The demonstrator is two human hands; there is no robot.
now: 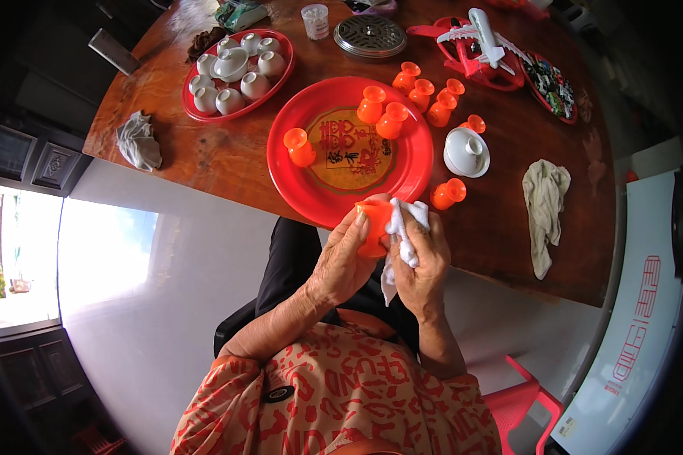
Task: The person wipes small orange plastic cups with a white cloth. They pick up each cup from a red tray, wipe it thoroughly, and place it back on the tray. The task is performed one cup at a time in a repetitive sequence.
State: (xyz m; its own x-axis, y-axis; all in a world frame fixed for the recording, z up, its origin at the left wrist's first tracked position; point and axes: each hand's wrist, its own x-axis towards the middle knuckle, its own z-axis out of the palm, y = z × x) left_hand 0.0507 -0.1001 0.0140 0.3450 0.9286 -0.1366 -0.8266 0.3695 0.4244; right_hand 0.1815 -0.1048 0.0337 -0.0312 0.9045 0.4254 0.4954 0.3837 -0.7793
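My left hand (341, 256) grips an orange footed plastic cup (374, 227) between thumb and fingers, just over the table's near edge. Against the cup's right side, my right hand (424, 261) presses a white cloth (405, 227) bunched in its fingers. Beyond them lies a round red tray (284, 187) with a gold printed centre. Inside it stand a few orange cups, one at the left (300, 148) and two at the upper right (393, 120). Several more orange cups (441, 110) are on the wood to the right, beside a white lidded bowl (467, 152).
A second red tray (190, 108) holds white cups and a lidded bowl. Crumpled cloths lie at the table's left (139, 141) and right (544, 210). Farther back are a slotted metal tray (370, 36), a clear tub (316, 23) and a toy airplane (484, 40). A pink chair (523, 404) stands lower right.
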